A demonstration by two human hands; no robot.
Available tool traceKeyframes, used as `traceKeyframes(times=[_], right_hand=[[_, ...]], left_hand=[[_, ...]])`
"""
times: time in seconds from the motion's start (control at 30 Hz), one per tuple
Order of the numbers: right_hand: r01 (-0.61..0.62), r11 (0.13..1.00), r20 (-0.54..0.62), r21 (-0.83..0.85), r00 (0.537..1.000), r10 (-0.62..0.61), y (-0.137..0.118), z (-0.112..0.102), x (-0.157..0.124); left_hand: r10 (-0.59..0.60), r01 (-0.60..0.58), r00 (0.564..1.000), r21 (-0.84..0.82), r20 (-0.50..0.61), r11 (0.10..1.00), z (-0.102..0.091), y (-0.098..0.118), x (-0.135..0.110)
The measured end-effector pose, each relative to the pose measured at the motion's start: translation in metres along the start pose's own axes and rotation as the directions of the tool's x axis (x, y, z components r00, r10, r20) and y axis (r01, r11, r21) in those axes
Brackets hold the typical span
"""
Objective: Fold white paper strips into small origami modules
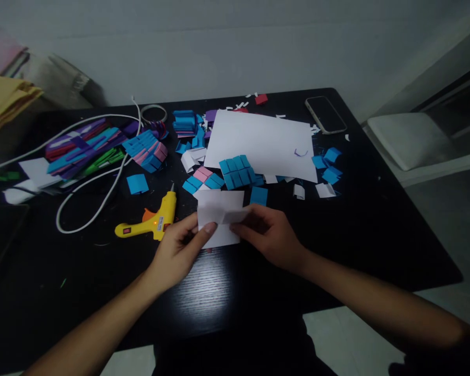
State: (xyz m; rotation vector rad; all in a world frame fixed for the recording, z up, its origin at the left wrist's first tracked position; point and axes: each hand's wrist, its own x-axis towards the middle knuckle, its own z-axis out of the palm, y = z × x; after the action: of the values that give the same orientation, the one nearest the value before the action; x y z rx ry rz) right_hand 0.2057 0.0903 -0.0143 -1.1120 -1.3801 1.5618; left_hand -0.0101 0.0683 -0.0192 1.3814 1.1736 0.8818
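Above the front part of the black table, a small piece of white paper [220, 207] with creases is held between both hands. My left hand [180, 248] pinches its left side, thumb on top and the other fingers behind. On the right side, my right hand [272, 235] pinches a raised flap of the same paper between thumb and fingers. A yellow glue gun [152, 222] lies just left of my left hand, its nozzle pointing away. Past the held paper sit a woven blue paper piece [237, 172] and a flat blue paper square [259, 196].
A large white sheet [258, 141] lies mid-table among paper scraps. Bundles of coloured paper strips [84, 146] and a looping white cable [58, 219] are at left. A roll of tape [154, 113] and a phone [326, 115] lie toward the back. A white stool [409, 140] stands right.
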Motion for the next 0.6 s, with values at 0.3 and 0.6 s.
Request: traceKeyframes(times=[0.3,0.6], right_hand=[[0.071,0.997,-0.086,-0.022,0.994,-0.073,0.0037,0.0033,-0.0029],[0.168,0.971,-0.018,-0.173,0.985,-0.173,0.0057,0.0005,-0.0032]], left_hand=[[-0.068,0.067,0.997,-0.013,-0.037,0.998,-0.0027,0.0086,0.0016],[-0.012,0.014,0.999,0.076,-0.029,0.997,-0.0006,0.0031,0.0013]])
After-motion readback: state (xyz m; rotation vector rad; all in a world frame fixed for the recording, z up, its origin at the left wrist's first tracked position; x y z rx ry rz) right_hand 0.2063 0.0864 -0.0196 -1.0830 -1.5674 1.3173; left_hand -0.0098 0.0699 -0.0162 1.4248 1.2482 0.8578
